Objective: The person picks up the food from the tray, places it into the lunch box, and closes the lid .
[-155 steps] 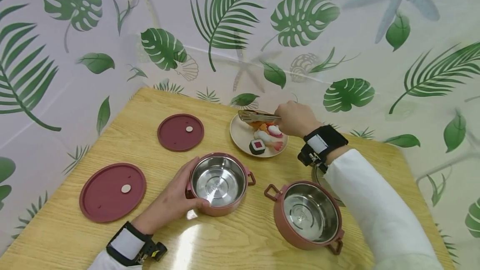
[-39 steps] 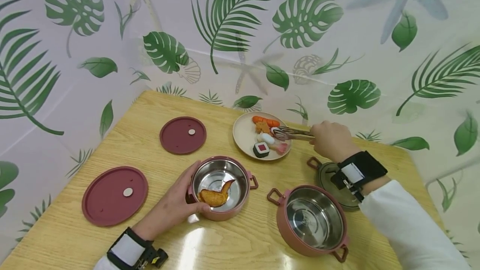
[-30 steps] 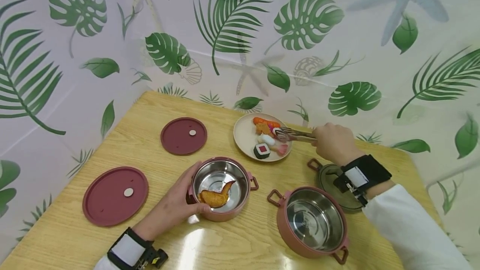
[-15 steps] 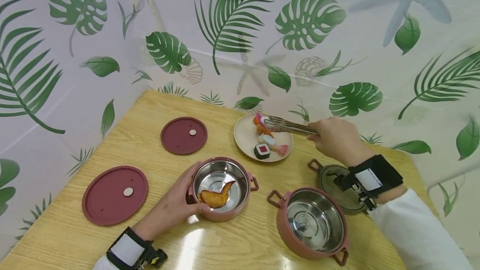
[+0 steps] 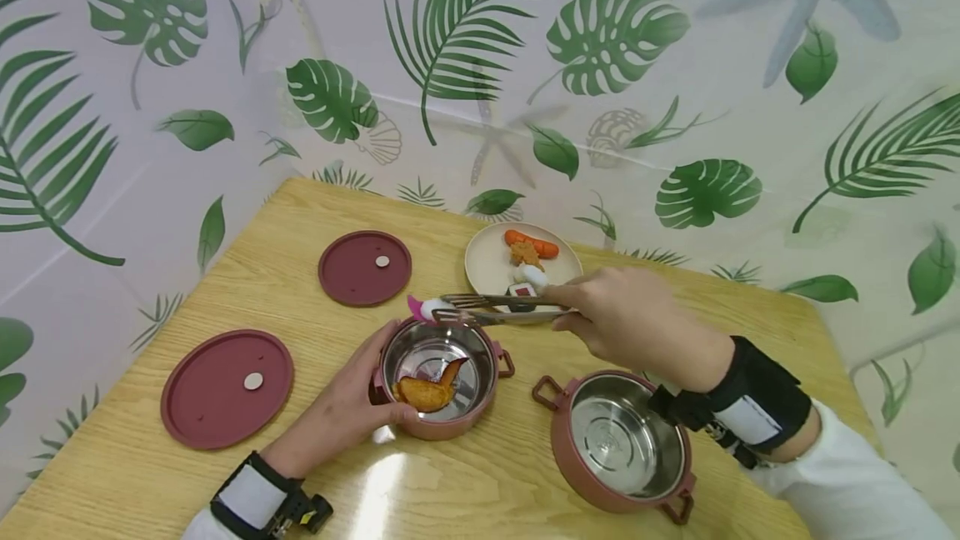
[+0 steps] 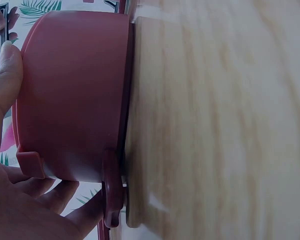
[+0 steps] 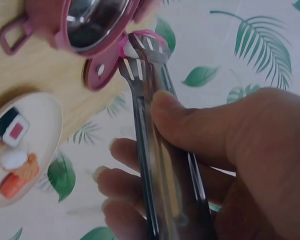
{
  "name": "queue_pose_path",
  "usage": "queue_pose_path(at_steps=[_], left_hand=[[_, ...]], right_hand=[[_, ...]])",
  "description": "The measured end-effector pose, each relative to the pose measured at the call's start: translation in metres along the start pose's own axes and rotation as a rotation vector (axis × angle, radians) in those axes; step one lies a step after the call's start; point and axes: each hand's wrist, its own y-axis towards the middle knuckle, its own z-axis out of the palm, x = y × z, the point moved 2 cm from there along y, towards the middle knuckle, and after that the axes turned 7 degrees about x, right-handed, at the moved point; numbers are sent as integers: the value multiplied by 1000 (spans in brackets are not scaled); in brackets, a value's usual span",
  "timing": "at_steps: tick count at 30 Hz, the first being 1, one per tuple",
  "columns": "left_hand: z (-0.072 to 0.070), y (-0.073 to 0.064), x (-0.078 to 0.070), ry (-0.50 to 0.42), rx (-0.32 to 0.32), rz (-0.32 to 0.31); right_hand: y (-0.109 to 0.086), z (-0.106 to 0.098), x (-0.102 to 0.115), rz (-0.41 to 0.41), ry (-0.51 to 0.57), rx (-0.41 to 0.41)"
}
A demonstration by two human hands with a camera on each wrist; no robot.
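My left hand (image 5: pixel 348 411) holds the small pink pot (image 5: pixel 450 429) by its side, thumb at the near rim and fingers around the far side. A toy chicken wing (image 5: pixel 423 394) lies on the pot's steel bottom. With my right hand (image 5: pixel 637 315) I grip metal tongs (image 5: pixel 495 319) by their arms. Between the tong tips is a small white and magenta piece (image 5: pixel 417 307), which overlaps the pot's far rim in the head view. In the left wrist view, the pot's wall (image 6: pixel 75 95) stands on the table. The right wrist view shows thumb and fingers around the tongs (image 7: pixel 145 120).
Behind the tongs, a beige plate (image 5: pixel 483 261) holds a sausage (image 5: pixel 536 245), a brown fried piece (image 5: pixel 527 254) and a sushi roll (image 5: pixel 521 293). A larger pink pot (image 5: pixel 581 461) stands at right. Two maroon lids (image 5: pixel 363 273) lie at left. My right arm hides the glass lid.
The tongs have brought the chicken wing into the small pot, returned to the plate, picked up the white and magenta piece and moved left to the pot. My left hand has stayed on the pot.
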Motion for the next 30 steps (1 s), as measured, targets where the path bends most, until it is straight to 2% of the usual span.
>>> queue_pose_path(at_steps=[4, 8, 17, 23, 30], left_hand=[[-1, 0, 1, -9, 5, -13], [0, -1, 1, -7, 8, -19], [3, 0, 1, -11, 6, -9], [3, -1, -1, -11, 10, -19], [2, -1, -1, -2, 8, -5]], right_hand=[[3, 7, 13, -31, -34, 54], [8, 19, 20, -28, -79, 111], [20, 44, 25, -55, -134, 151], [20, 51, 25, -27, -91, 188], [18, 53, 20, -18, -10, 183]])
